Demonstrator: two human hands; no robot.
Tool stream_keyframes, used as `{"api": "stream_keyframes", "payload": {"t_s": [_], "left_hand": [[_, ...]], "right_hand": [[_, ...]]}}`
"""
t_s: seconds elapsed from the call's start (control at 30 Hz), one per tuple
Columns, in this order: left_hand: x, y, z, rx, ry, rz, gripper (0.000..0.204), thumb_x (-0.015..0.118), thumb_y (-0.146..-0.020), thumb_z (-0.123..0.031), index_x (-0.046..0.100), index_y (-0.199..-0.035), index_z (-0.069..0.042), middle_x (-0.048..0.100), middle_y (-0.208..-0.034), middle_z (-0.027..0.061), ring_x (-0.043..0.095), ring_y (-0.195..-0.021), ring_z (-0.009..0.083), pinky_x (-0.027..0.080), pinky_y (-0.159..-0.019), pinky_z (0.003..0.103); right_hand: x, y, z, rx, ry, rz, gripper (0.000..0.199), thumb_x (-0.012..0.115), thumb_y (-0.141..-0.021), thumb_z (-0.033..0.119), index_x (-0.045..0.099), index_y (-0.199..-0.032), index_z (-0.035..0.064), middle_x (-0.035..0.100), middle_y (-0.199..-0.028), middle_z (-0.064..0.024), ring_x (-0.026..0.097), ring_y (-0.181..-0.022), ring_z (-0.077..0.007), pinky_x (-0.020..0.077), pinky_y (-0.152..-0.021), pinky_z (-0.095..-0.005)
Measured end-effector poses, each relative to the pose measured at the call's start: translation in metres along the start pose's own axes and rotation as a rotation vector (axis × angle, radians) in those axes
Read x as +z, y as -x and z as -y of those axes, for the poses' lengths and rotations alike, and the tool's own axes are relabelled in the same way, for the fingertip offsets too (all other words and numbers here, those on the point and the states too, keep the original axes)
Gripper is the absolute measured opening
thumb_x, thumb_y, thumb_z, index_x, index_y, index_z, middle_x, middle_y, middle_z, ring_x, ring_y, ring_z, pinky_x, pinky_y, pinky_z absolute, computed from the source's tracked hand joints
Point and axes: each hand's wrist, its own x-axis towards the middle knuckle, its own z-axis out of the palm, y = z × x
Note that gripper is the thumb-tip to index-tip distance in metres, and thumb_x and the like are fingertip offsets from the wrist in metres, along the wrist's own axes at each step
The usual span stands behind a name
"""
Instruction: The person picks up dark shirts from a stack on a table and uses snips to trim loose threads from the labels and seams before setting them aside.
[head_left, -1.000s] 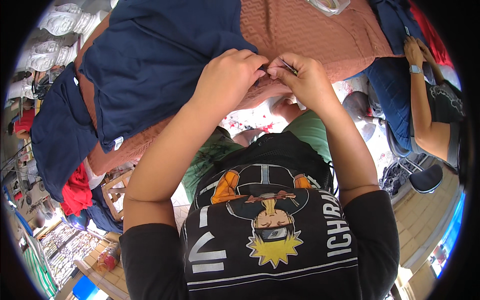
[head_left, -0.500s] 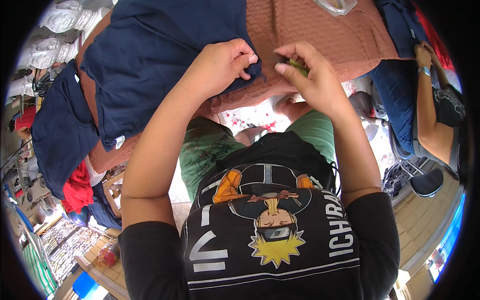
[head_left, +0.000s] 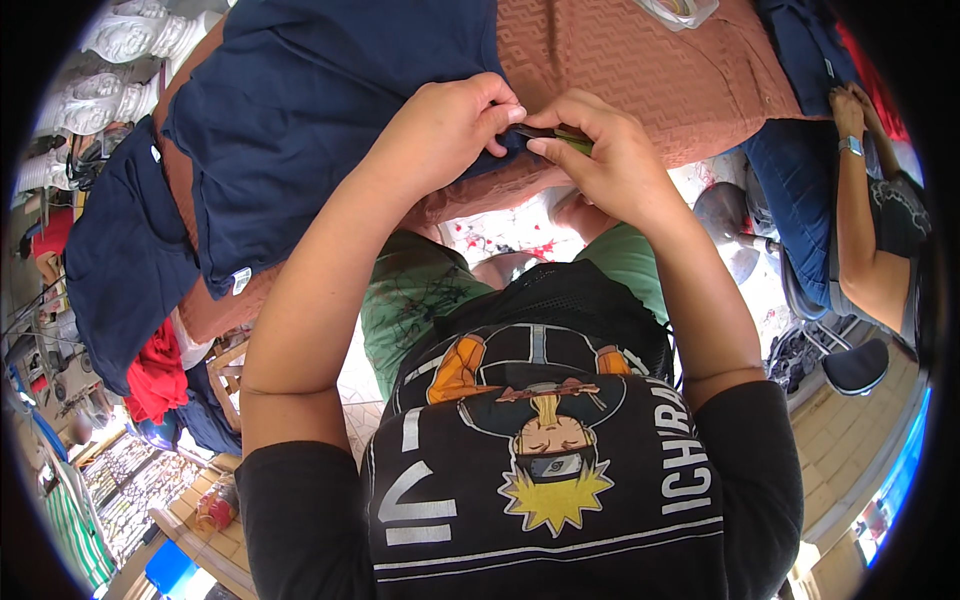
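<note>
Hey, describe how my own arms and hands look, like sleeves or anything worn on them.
Your left hand and right hand are ungloved. No watch or bracelet shows on either wrist. Your forearms are uncovered; short black sleeves end above the elbows.

Black shirt [head_left: 640,480]: white block capitals [head_left: 684,460], bold white strokes [head_left: 418,505]. White tag [head_left: 241,281] on navy garment [head_left: 310,110]: unreadable.

You wear a black T-shirt [head_left: 640,540] whose short sleeves [head_left: 305,505] end above your elbows. Its front carries a cartoon figure [head_left: 550,475] with spiky yellow hair, a dark headband and orange sleeves, flanked by white lettering. Black mesh [head_left: 545,292] covers your lap over green legwear [head_left: 415,285] marked with dark, tangled lines.
</note>
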Motion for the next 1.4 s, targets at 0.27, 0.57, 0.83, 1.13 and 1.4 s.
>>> {"api": "stream_keyframes", "payload": {"t_s": [0.27,0.57,0.83,1.13,1.4], "left_hand": [[-0.014,0.017,-0.016,0.526,-0.202,-0.071,0.017,0.061,-0.094,-0.016,0.063,-0.088,0.000,0.066,-0.087,0.0085,0.062,-0.076,0.0123,0.048,-0.068,0.027],[-0.018,0.075,-0.005,0.171,0.061,-0.241,0.010,0.070,-0.085,-0.007,0.070,-0.094,-0.001,0.066,-0.097,0.0065,0.061,-0.081,0.0150,0.049,-0.073,0.028],[0.030,0.079,0.027,0.138,-0.276,-0.464,0.019,0.075,-0.080,-0.007,0.071,-0.098,-0.006,0.066,-0.113,0.0049,0.065,-0.080,0.0161,0.052,-0.070,0.026],[-0.034,0.120,-0.016,0.199,0.048,0.162,0.016,0.067,-0.087,-0.011,0.069,-0.076,0.000,0.069,-0.081,0.0085,0.067,-0.076,0.0182,0.051,-0.068,0.028],[-0.002,0.082,0.035,0.279,-0.424,-0.385,0.018,0.069,-0.084,-0.008,0.071,-0.101,-0.009,0.068,-0.103,0.0015,0.065,-0.094,0.0207,0.052,-0.079,0.031]], "right_hand": [[-0.019,0.002,0.007,-0.027,0.053,0.005,0.020,0.071,-0.083,0.015,0.067,-0.100,0.0055,0.065,-0.092,-0.0122,0.064,-0.082,-0.0291,0.0492,-0.072,-0.0373],[-0.015,0.020,-0.002,0.104,0.043,-0.057,0.041,0.082,-0.075,0.018,0.067,-0.110,0.0022,0.067,-0.097,-0.0077,0.063,-0.087,-0.0171,0.0498,-0.077,-0.0285],[0.001,0.032,0.006,0.031,0.095,0.107,0.023,0.076,-0.075,0.015,0.069,-0.095,0.0053,0.067,-0.089,-0.0111,0.065,-0.075,-0.0286,0.0505,-0.068,-0.0393],[-0.048,0.038,0.029,0.077,-0.234,0.577,0.016,0.073,-0.078,0.003,0.071,-0.094,0.0036,0.068,-0.085,-0.0106,0.066,-0.078,-0.0200,0.0495,-0.071,-0.0278],[0.010,0.008,0.003,-0.080,0.156,0.102,0.037,0.065,-0.075,-0.006,0.068,-0.109,0.0087,0.069,-0.105,-0.0121,0.067,-0.090,-0.0310,0.0534,-0.078,-0.0361]]}}
